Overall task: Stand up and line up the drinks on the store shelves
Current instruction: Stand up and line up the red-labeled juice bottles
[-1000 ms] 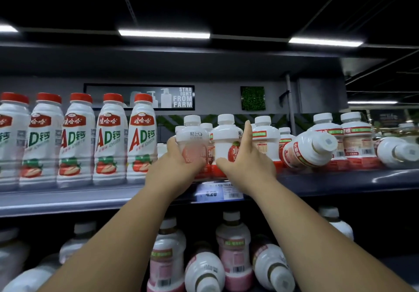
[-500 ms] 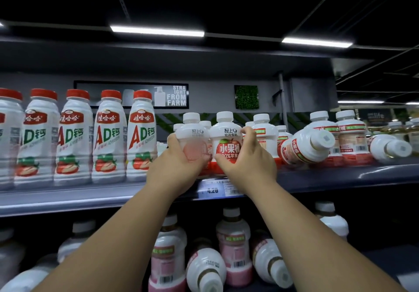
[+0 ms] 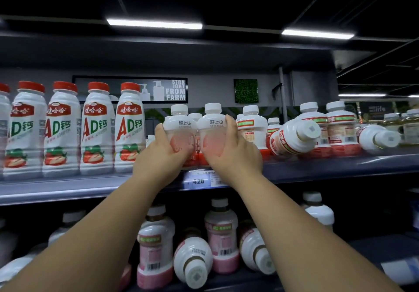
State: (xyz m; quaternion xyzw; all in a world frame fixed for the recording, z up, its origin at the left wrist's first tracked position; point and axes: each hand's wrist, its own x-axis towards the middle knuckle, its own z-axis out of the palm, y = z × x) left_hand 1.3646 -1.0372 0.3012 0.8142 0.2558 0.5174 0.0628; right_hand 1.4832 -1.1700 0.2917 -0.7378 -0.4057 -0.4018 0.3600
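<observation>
Up on the upper shelf (image 3: pixel 317 167), both bare arms are stretched out and each hand has a small white-capped drink in its grasp. The left hand (image 3: pixel 161 155) is wrapped round the left small bottle (image 3: pixel 179 130) from its left side, fingers curled about the lower body. The right hand (image 3: pixel 231 153) clasps the right small bottle (image 3: pixel 212 128) from its right side, one finger reaching up to the shoulder of the bottle. The two bottles stand upright and touch each other side by side, near the front edge of the shelf, just above the price tag (image 3: pixel 204 179) reading 4.20. To their left runs a neat row of taller red-capped bottles (image 3: pixel 95 130), all upright with labels facing forward. To the right, an upright white bottle (image 3: pixel 251 126) stands just beside the right hand, and past it a toppled bottle (image 3: pixel 294 137) lies on its side with its cap towards the aisle, leaning against the upright ones behind. Further right a second toppled bottle (image 3: pixel 378 136) lies the same way, near another standing bottle (image 3: pixel 341 128). On the lower shelf (image 3: pixel 367 251), between the forearms, two pink-labelled bottles (image 3: pixel 223 232) stand upright while a fallen bottle (image 3: pixel 192 262) and another fallen one (image 3: pixel 258 251) lie with caps pointing forward. On the back wall hangs a dark sign (image 3: pixel 174 89) reading "STRAIGHT FROM FARM", with a green square panel (image 3: pixel 246 91) to its right, and strip lights (image 3: pixel 154 24) glow overhead
</observation>
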